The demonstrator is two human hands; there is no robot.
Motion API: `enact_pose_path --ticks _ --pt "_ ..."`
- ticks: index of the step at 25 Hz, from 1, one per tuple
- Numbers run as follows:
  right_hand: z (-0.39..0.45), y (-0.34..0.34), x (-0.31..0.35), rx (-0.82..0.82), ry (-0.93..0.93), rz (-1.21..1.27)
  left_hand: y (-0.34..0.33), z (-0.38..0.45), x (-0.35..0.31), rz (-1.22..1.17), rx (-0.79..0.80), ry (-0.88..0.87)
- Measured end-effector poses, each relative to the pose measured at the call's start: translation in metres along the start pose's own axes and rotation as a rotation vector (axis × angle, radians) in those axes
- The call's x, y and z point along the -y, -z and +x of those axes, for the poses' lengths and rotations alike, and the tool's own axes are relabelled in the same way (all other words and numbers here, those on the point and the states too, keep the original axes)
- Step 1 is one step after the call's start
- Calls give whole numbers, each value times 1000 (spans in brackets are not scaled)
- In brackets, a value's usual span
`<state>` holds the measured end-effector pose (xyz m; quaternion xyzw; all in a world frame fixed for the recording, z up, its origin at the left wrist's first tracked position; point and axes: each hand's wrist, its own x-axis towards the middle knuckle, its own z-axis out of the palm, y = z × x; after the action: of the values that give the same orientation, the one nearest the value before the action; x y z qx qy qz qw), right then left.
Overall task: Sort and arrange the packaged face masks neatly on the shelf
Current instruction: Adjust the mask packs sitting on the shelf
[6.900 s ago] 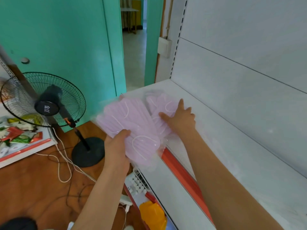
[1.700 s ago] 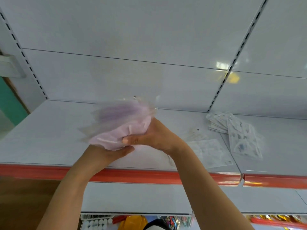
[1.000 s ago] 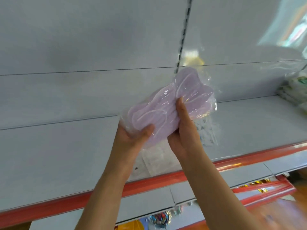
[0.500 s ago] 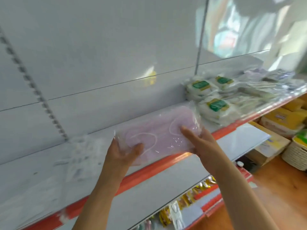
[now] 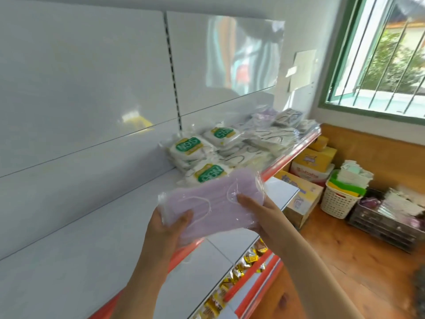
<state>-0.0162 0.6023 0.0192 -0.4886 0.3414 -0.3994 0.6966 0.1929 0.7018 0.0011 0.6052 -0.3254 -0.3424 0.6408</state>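
Lilac mask pack [image 5: 213, 204] pinched between both hands' fingers; left hand [image 5: 166, 229], right hand [image 5: 259, 210].

Both forearms are bare to the frame edge; neither wrist or grip wears anything.

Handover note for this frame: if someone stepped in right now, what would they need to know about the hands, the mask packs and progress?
Left hand: grips the near end of the purple mask pack, thumb on top.
Right hand: holds the far end of the same pack.
The pack is in the air above the shelf front edge, not set down.
Done: N95 packs and clear-wrapped white mask packs already lie grouped at the shelf's far end.
Left: place the purple pack, likely with the purple packs at the far back, and tidy the piles.
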Motion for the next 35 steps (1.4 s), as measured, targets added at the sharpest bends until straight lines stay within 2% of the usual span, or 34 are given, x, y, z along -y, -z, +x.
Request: enact_pose_path --ticks 5,11,14,21,23,27,29,31,33,35 --pt "52 24 40 -54 54 -124 -52 62 -13 -77 71 -63" --pt "135 85 69 -153 80 -67 -132 133 -19 -89 105 -27" --pt "199 124 80 -105 54 -71 -175 175 -13 -63 50 -29" --pt "380 244 141 144 -40 -125 -307 285 -9 22 -223 -55" --pt "427 274 164 150 -2 -162 -349 315 -16 -7 -236 -35" --pt "530 326 211 128 109 -177 -423 374 -26 16 -132 -1" --pt "580 349 221 109 104 -186 -441 399 -19 150 -128 -57" --pt "624 365 219 68 80 -256 -449 416 -9 428 -126 -133" --pt "661 374 204 -26 65 -507 -450 422 6 757 -64 -197" --pt "684 375 188 -71 71 -891 -445 421 19 1031 27 -207"
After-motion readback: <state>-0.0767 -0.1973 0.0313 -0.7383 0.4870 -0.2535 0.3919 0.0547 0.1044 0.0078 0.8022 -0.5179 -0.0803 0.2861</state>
